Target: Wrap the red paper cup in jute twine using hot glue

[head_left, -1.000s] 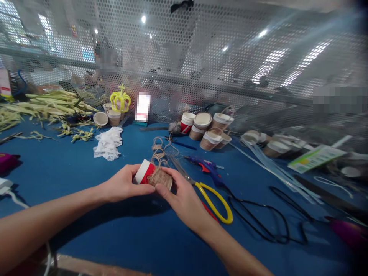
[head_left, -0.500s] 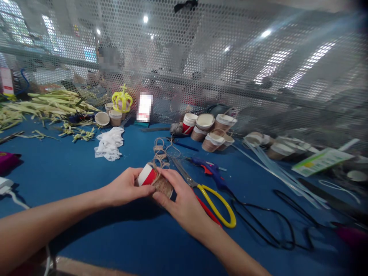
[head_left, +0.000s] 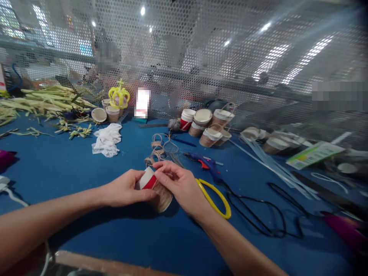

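A red and white paper cup (head_left: pixel 148 179), its lower part wrapped in brown twine (head_left: pixel 162 196), lies tilted in my left hand (head_left: pixel 126 188), thumb along its near side. At the cup's upper right edge, my right hand (head_left: pixel 179 184) pinches the twine between thumb and fingers. Loose loops of twine (head_left: pixel 156 147) lie behind the cup and lead back to a grey-brown ball (head_left: pixel 174 124). Beside my right hand are yellow-handled scissors (head_left: pixel 214 199), their blades partly hidden by it. A blue glue gun (head_left: pixel 208 163) rests farther right.
Twine-wrapped cups (head_left: pixel 211 136) stand at the back, near a perforated metal screen (head_left: pixel 172 50). A white crumpled cloth (head_left: pixel 107 140), a yellow crown (head_left: pixel 119 96) and pale stalks (head_left: pixel 48 99) are at left. Clear sticks (head_left: pixel 273 165) and a black cable (head_left: pixel 264 209) lie at right.
My right hand has lifted off the wrapped side of the cup and now pinches twine at its upper edge. More of the wrapped part shows. The view has shifted slightly.
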### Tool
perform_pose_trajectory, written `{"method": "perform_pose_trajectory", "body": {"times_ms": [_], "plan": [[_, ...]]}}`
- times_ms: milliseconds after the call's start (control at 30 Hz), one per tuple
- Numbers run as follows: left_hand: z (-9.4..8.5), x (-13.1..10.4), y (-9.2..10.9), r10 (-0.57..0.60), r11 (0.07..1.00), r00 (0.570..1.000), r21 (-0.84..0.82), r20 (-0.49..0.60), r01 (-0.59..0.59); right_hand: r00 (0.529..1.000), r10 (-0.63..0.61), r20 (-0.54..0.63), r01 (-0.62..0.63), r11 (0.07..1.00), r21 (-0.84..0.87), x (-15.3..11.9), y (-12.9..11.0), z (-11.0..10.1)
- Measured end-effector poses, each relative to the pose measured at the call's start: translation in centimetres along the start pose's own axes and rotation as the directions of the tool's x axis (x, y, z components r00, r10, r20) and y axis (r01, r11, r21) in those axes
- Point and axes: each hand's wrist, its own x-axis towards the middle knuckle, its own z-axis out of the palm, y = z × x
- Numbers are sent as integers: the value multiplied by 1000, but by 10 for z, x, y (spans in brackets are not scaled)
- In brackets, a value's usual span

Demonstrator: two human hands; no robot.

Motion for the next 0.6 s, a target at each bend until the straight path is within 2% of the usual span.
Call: {"method": "perform_pose_trajectory", "body": {"times_ms": [167,267,367,500,600], "plan": [[2,1,-2,20,1000,1000,-9,12,-20,990,-24,139,47,986,-162,13,-23,2],[2,3,-6,49,999,998,-9,-40,-49,968,13,251,66,951,-301,27,-34,10],[3,4,-9,32,998,997,-59,-74,-36,949,36,314,100,909,-405,45,-35,21],[3,5,-8,-16,997,991,-77,-131,6,936,63,347,123,865,-486,66,-26,31],[2,6,-6,-61,997,981,-61,-185,51,961,113,253,59,810,-583,76,-21,19]]}}
